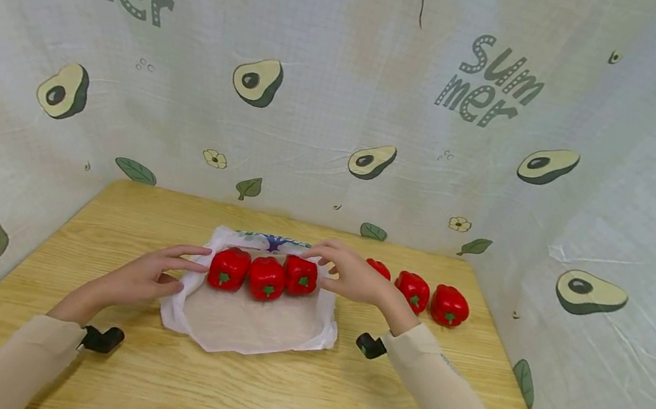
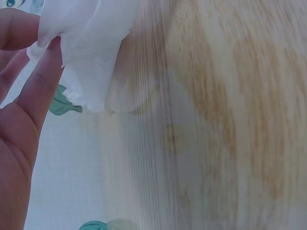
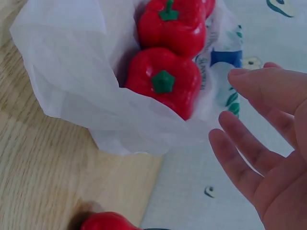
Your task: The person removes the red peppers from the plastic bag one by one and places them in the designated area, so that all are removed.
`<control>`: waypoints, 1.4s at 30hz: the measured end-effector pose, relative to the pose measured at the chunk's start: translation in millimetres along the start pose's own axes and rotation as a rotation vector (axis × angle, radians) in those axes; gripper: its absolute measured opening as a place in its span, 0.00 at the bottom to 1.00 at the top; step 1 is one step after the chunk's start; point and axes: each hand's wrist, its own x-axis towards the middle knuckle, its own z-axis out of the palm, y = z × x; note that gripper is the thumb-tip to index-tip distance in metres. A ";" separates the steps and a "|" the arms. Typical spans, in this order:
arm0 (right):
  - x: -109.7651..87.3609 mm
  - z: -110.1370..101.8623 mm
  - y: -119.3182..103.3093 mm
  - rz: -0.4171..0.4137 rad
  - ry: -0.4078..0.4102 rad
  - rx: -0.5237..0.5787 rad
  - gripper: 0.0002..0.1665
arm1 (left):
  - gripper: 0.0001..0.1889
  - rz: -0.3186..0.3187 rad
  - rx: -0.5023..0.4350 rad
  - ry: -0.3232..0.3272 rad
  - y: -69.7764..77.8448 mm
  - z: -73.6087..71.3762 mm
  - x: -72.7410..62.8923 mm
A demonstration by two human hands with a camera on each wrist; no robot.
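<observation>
A white plastic bag (image 1: pixel 246 343) with its mouth spread wide sits mid-table. Three red bell peppers, a left one (image 1: pixel 228 269), a middle one (image 1: pixel 266 279) and a right one (image 1: pixel 300 276), stand in a row along its far side. My left hand (image 1: pixel 140 278) touches the bag's left rim with its fingers extended and thumb apart; in the left wrist view plastic hides the fingertips. Over by the bag's right rim is my right hand (image 1: pixel 355 276), fingers spread and holding nothing. The right wrist view shows those fingers apart from the nearest pepper (image 3: pixel 163 81).
Outside the bag, to the right, are three more red peppers: one partly hidden (image 1: pixel 380 268) behind my right hand, a second (image 1: pixel 412 291) and a third (image 1: pixel 450 306). A printed cloth (image 1: pixel 331 31) walls the back and sides of the wooden table (image 1: pixel 218 396).
</observation>
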 end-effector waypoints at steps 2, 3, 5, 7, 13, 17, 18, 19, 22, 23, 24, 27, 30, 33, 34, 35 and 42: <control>4.7 2.8 3.5 0.010 -0.008 0.005 0.31 | 0.24 0.012 0.002 0.003 -0.3 0.2 -0.3; 7.0 4.1 5.2 0.016 -0.013 0.007 0.31 | 0.24 0.015 -0.001 0.004 -0.2 0.3 -0.4; 11.0 6.0 8.3 0.025 -0.025 0.015 0.31 | 0.23 0.026 -0.007 0.005 0.0 0.4 -0.4; 14.2 7.6 11.5 0.028 -0.033 0.010 0.31 | 0.23 0.036 -0.011 0.005 0.5 0.6 -0.1; 20.6 10.2 20.9 0.031 -0.040 -0.017 0.30 | 0.24 0.035 -0.007 0.002 1.6 1.5 1.1; 23.7 10.7 22.9 0.037 -0.049 -0.050 0.30 | 0.23 0.036 -0.001 0.002 1.2 2.4 1.2; 24.5 10.9 23.6 0.042 -0.054 -0.059 0.30 | 0.23 0.037 0.000 0.001 1.1 2.7 1.3; 25.3 11.2 24.0 0.048 -0.059 -0.068 0.30 | 0.23 0.039 0.002 0.000 1.0 3.0 1.4; 27.8 12.4 26.2 0.066 -0.079 -0.099 0.30 | 0.23 0.034 0.010 -0.002 2.1 4.0 2.1; 28.5 12.8 26.6 0.070 -0.084 -0.107 0.30 | 0.24 0.030 0.010 -0.003 2.4 4.2 2.3; 29.0 13.2 26.7 0.075 -0.088 -0.117 0.30 | 0.24 0.026 0.007 -0.005 2.6 4.5 2.5; 30.3 14.1 25.9 0.095 -0.095 -0.146 0.31 | 0.25 0.014 0.004 -0.007 2.5 5.0 2.9; 32.1 15.5 25.6 0.111 -0.095 -0.163 0.33 | 0.24 0.021 0.004 -0.004 0.9 5.3 2.8; 35.1 17.7 26.9 0.128 -0.101 -0.179 0.34 | 0.24 0.028 0.005 -0.001 0.3 5.4 2.4; 36.2 18.6 27.2 0.136 -0.104 -0.184 0.35 | 0.24 0.029 0.006 -0.001 0.4 5.4 2.3; 37.5 19.6 27.2 0.143 -0.106 -0.191 0.35 | 0.24 0.027 0.003 -0.001 0.5 5.3 2.3; 45.2 29.9 28.1 0.156 -0.130 -0.295 0.41 | 0.24 0.001 -0.014 -0.010 2.5 4.6 2.1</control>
